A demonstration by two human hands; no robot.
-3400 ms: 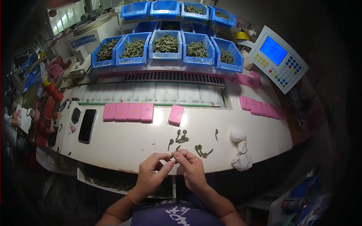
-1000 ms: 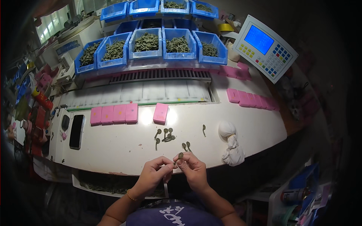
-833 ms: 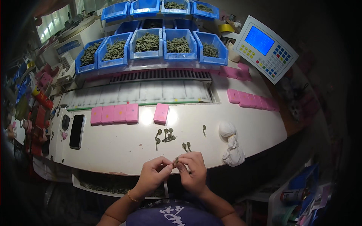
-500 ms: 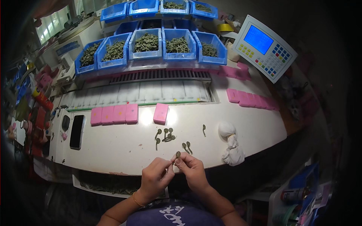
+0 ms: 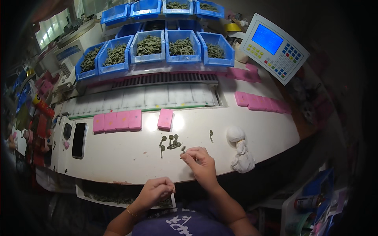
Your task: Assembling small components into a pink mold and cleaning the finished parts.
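Note:
My right hand (image 5: 202,165) is over the front of the white table, thumb and fingertips pinching a small dark green piece (image 5: 183,149) with a rounded head and thin stem. Just beyond and left of it lies a loose cluster of similar green pieces (image 5: 173,141), with another single piece (image 5: 211,136) farther right. My left hand (image 5: 156,190) is held low by the table's front edge, above an open drawer (image 5: 87,192) of green bits. Its fingers are curled together; whatever they may hold is hidden.
Pink blocks stand in a row (image 5: 117,121), with one lone pink block (image 5: 165,119) beside it. A phone (image 5: 79,140) lies left; a tied white cloth bundle (image 5: 236,135) sits right. Behind are blue bins (image 5: 147,58) of green pieces and a keypad panel (image 5: 271,49).
My hands have parted. The right went forward with the green piece toward the cluster, covering two loose pieces; the left drew back toward me. The view shifted slightly.

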